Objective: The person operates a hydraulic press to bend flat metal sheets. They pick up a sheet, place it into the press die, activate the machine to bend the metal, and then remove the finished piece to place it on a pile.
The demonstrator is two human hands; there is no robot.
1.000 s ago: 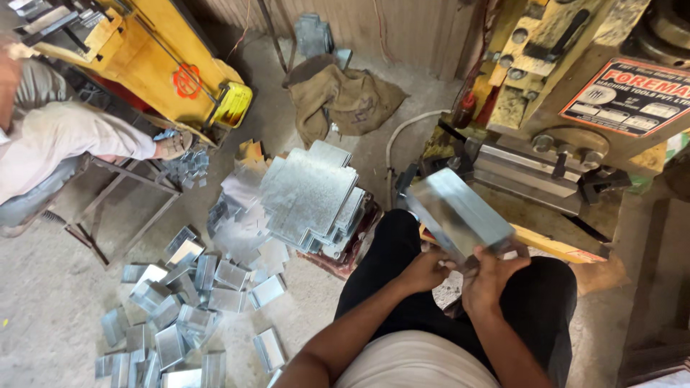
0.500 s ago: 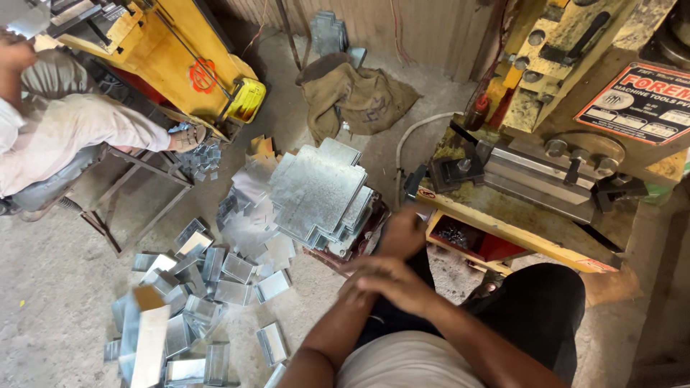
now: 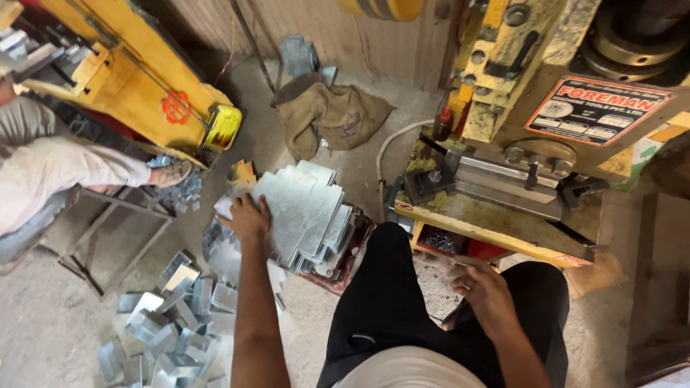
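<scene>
My left hand [image 3: 251,219] reaches down to a stack of flat galvanized metal sheets [image 3: 305,208] on the floor. Its fingers are curled over the left edge of the top sheet. My right hand [image 3: 485,287] hovers by my right knee, fingers loosely apart and holding nothing. I sit in black trousers [image 3: 388,302] facing a yellow press machine [image 3: 503,108]. Its grey die bed [image 3: 507,183] lies just beyond my right hand.
A pile of bent metal pieces [image 3: 172,330] lies on the floor at lower left. Another person [image 3: 50,169] sits at the left on a metal frame stool [image 3: 118,223] beside a second yellow machine [image 3: 136,86]. A burlap sack [image 3: 330,115] lies near the back wall.
Both hands held a bent metal piece in front of the press. It then landed on the floor pile. My left hand has since reached the sheet stack and my right has dropped to my knee.
</scene>
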